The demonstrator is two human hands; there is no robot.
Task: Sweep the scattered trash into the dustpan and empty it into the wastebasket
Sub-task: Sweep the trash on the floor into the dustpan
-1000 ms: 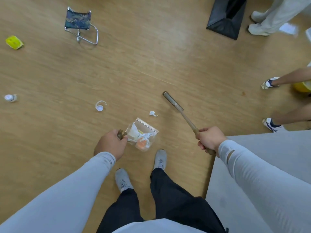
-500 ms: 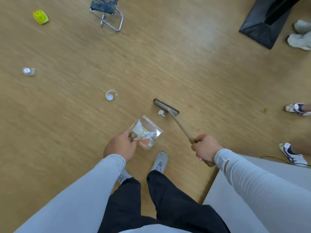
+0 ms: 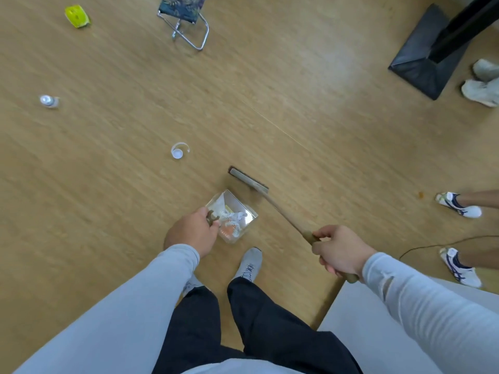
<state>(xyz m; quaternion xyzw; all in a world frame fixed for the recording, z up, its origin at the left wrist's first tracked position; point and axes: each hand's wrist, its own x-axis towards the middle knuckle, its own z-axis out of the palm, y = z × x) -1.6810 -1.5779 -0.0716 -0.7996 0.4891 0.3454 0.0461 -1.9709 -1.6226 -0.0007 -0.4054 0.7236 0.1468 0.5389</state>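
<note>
My left hand (image 3: 192, 234) grips the handle of a clear dustpan (image 3: 234, 217) that rests on the wooden floor just ahead of my feet. Crumpled white paper and an orange scrap lie inside it. My right hand (image 3: 339, 251) grips the wooden handle of a broom (image 3: 280, 209); its flat head (image 3: 248, 180) sits on the floor right beyond the pan's mouth. Loose trash lies further off: a white cap with a ring (image 3: 178, 151), a small clear bottle (image 3: 49, 101) and a yellow wrapper (image 3: 77, 16). No wastebasket shows.
A folding stool (image 3: 186, 20) stands at the top. A black stand base (image 3: 421, 60) sits top right beside white shoes (image 3: 482, 87). Another person's feet (image 3: 459, 206) and a thin cable (image 3: 442, 245) are at the right. A grey mat (image 3: 378, 333) covers the lower right.
The broom head swung left and drew in toward the dustpan's mouth. The small white scrap that lay ahead of the pan is no longer visible. My view shifted left.
</note>
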